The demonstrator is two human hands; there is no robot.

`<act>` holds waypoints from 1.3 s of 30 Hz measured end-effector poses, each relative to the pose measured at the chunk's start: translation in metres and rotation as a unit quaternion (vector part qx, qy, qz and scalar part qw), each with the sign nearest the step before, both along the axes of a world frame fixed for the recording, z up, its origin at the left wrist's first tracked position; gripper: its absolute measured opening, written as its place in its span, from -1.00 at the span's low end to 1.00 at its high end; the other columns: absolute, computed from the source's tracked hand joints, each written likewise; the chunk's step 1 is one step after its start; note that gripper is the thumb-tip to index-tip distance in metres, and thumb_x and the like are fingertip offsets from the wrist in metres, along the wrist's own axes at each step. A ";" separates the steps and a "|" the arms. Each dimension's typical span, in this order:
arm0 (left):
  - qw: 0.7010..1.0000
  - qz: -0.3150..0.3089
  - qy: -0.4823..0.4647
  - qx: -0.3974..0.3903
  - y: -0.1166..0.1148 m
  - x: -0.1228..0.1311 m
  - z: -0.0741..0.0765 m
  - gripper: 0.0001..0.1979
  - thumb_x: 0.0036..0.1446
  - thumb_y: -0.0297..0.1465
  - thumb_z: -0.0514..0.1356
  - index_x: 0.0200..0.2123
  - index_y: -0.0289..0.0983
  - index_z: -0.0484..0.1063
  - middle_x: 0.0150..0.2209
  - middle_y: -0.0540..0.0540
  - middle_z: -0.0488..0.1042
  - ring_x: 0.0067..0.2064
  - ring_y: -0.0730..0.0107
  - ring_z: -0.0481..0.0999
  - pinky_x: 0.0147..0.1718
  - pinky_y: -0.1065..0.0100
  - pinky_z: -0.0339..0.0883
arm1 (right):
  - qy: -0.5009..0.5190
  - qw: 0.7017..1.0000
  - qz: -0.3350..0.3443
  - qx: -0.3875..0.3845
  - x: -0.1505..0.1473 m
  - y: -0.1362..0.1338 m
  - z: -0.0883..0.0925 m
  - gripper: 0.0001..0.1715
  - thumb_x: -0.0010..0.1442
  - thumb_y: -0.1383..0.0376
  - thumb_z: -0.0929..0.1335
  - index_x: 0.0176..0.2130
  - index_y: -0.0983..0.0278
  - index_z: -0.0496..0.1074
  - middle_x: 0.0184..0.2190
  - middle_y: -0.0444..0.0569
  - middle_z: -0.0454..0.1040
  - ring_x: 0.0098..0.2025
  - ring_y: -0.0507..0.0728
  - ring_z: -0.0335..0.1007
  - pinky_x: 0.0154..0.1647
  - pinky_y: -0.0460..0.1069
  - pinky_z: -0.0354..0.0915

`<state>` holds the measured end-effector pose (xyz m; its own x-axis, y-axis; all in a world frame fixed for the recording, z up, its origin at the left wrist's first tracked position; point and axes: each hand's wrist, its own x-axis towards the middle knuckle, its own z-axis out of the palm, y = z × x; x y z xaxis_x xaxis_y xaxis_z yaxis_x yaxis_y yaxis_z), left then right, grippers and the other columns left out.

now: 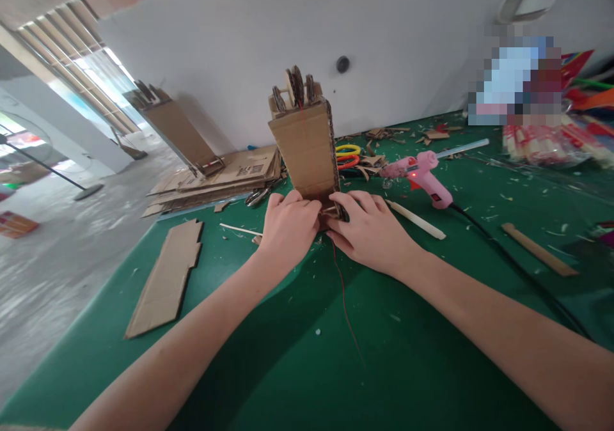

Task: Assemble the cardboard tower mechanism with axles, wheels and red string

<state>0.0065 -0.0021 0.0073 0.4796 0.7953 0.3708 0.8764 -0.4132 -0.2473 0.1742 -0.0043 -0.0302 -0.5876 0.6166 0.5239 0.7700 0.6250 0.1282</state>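
A cardboard tower point(304, 153) stands upright on the green table, with slotted cardboard discs point(296, 86) on its top. Both my hands are at its base. My left hand point(292, 223) has its fingers curled against the lower left side, closed around the base. On the other side, my right hand point(367, 226) grips the lower right edge between thumb and fingers, close to a short wooden stick point(330, 212). A thin red string point(343, 290) runs out from under the base towards me. My fingers hide part of the base.
Right of the tower lie a pink glue gun point(426, 174), a pale stick point(417, 220) and a cardboard strip point(540, 250). Scissors point(349, 151) lie behind. A cut cardboard piece point(167, 277) rests at left, near stacked cardboard point(240, 169) and a second cardboard tower point(180, 130).
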 end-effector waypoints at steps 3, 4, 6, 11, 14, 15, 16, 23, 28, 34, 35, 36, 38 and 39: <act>1.000 0.004 0.004 0.000 0.000 0.000 0.000 -0.86 0.08 -0.50 0.06 -0.44 -0.22 0.37 -0.45 -0.07 0.52 -0.22 0.19 0.37 -0.27 0.16 0.01 | 0.000 1.000 -0.002 0.000 0.000 0.000 0.000 -0.69 0.24 0.22 0.21 -0.11 0.19 0.44 0.13 0.07 0.18 0.06 0.28 0.03 -0.07 0.17 0.07; 1.000 0.004 0.005 0.000 0.000 0.000 0.000 -0.86 0.08 -0.50 0.06 -0.44 -0.22 0.37 -0.45 -0.07 0.52 -0.22 0.19 0.37 -0.28 0.16 0.01 | 0.001 1.000 -0.003 -0.001 -0.001 0.000 -0.001 -0.69 0.23 0.22 0.21 -0.11 0.19 0.44 0.14 0.07 0.18 0.06 0.28 0.03 -0.07 0.17 0.07; 1.000 0.004 0.004 -0.001 0.000 0.000 0.000 -0.86 0.08 -0.50 0.05 -0.45 -0.23 0.37 -0.44 -0.08 0.52 -0.22 0.19 0.37 -0.28 0.16 0.01 | 0.001 1.000 -0.004 -0.004 -0.001 0.000 -0.001 -0.69 0.23 0.21 0.21 -0.10 0.17 0.44 0.14 0.07 0.18 0.06 0.29 0.02 -0.07 0.17 0.07; 1.000 0.002 -0.008 -0.005 0.000 0.000 0.000 -0.85 0.08 -0.50 0.05 -0.45 -0.23 0.38 -0.44 -0.08 0.51 -0.22 0.18 0.36 -0.28 0.16 0.01 | 0.006 1.000 -0.005 -0.003 0.000 0.000 -0.002 -0.69 0.25 0.21 0.20 -0.14 0.19 0.46 0.14 0.06 0.18 0.08 0.28 0.01 -0.05 0.17 0.06; 1.000 0.001 0.000 -0.002 0.000 0.000 0.000 -0.85 0.09 -0.50 0.04 -0.44 -0.22 0.38 -0.44 -0.06 0.51 -0.23 0.20 0.36 -0.29 0.17 0.00 | 0.014 1.000 -0.017 0.008 0.001 0.000 -0.002 -0.68 0.25 0.22 0.18 -0.14 0.23 0.45 0.14 0.08 0.18 0.09 0.29 -0.01 -0.02 0.19 0.03; 1.000 0.000 0.004 -0.001 0.000 0.000 0.000 -0.85 0.09 -0.50 0.04 -0.44 -0.22 0.37 -0.45 -0.06 0.51 -0.23 0.20 0.36 -0.30 0.17 0.00 | 0.014 1.000 -0.020 0.009 0.001 -0.001 -0.003 -0.67 0.25 0.22 0.18 -0.13 0.23 0.45 0.14 0.09 0.17 0.10 0.29 -0.02 -0.01 0.20 0.01; 1.000 -0.001 0.007 0.001 0.000 0.000 0.000 -0.85 0.09 -0.50 0.05 -0.45 -0.22 0.37 -0.45 -0.06 0.51 -0.23 0.20 0.36 -0.30 0.17 0.00 | 0.014 1.000 -0.020 0.009 0.000 -0.001 -0.003 -0.67 0.25 0.22 0.18 -0.12 0.22 0.44 0.14 0.09 0.17 0.10 0.30 -0.02 -0.01 0.21 0.00; 1.000 0.000 0.013 0.013 0.001 -0.001 -0.002 -0.86 0.10 -0.48 0.05 -0.45 -0.23 0.37 -0.45 -0.09 0.50 -0.22 0.18 0.37 -0.29 0.16 0.01 | 0.014 1.000 -0.013 -0.002 -0.002 -0.001 -0.003 -0.66 0.25 0.19 0.17 -0.10 0.17 0.44 0.16 0.06 0.15 0.11 0.30 -0.04 0.03 0.24 -0.04; 1.000 -0.003 0.016 0.021 0.002 -0.001 -0.004 -0.85 0.11 -0.48 0.05 -0.47 -0.24 0.36 -0.46 -0.08 0.50 -0.23 0.19 0.37 -0.31 0.16 0.01 | 0.018 1.000 -0.001 0.020 -0.002 0.000 -0.003 -0.69 0.24 0.22 0.20 -0.17 0.21 0.47 0.13 0.06 0.20 0.09 0.27 0.00 0.05 0.22 -0.04; 1.000 -0.007 0.022 0.021 0.002 -0.002 -0.003 -0.85 0.11 -0.48 0.05 -0.48 -0.25 0.36 -0.46 -0.08 0.50 -0.23 0.20 0.37 -0.31 0.16 0.02 | 0.016 1.000 0.002 0.005 -0.003 -0.001 -0.004 -0.69 0.24 0.19 0.20 -0.12 0.18 0.44 0.13 0.06 0.19 0.09 0.29 0.02 0.04 0.24 -0.02; 0.999 -0.008 0.024 0.022 0.002 -0.002 -0.003 -0.85 0.11 -0.48 0.05 -0.48 -0.25 0.36 -0.46 -0.08 0.50 -0.23 0.20 0.37 -0.31 0.16 0.02 | 0.015 1.000 0.001 0.002 -0.003 -0.001 -0.004 -0.68 0.24 0.19 0.20 -0.11 0.17 0.44 0.14 0.06 0.18 0.09 0.29 0.01 0.04 0.24 -0.02; 0.999 -0.008 0.027 0.023 0.001 -0.002 -0.003 -0.84 0.12 -0.47 0.05 -0.47 -0.25 0.36 -0.46 -0.08 0.50 -0.23 0.20 0.37 -0.31 0.16 0.02 | 0.014 1.000 0.001 -0.001 -0.003 -0.001 -0.004 -0.68 0.24 0.19 0.19 -0.11 0.17 0.43 0.14 0.06 0.18 0.09 0.29 0.01 0.04 0.25 -0.02; 0.999 -0.009 0.030 0.022 0.001 -0.002 -0.002 -0.84 0.12 -0.47 0.05 -0.47 -0.25 0.35 -0.46 -0.07 0.50 -0.23 0.21 0.37 -0.30 0.16 0.02 | 0.013 1.000 0.000 -0.006 -0.003 -0.001 -0.004 -0.67 0.24 0.18 0.19 -0.10 0.16 0.43 0.15 0.06 0.17 0.10 0.30 0.01 0.04 0.25 -0.02; 0.999 -0.010 0.031 0.019 0.001 -0.002 -0.002 -0.84 0.12 -0.47 0.05 -0.47 -0.25 0.35 -0.45 -0.07 0.50 -0.22 0.21 0.37 -0.30 0.16 0.03 | 0.013 1.000 -0.002 -0.008 -0.003 -0.001 -0.004 -0.67 0.24 0.18 0.19 -0.10 0.16 0.43 0.15 0.06 0.16 0.10 0.30 0.00 0.04 0.25 -0.02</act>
<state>0.0042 -0.0011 0.0055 0.5181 0.7713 0.3697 0.8507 -0.4194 -0.3170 0.1716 -0.0052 -0.0344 -0.5711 0.6274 0.5294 0.7757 0.6234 0.0981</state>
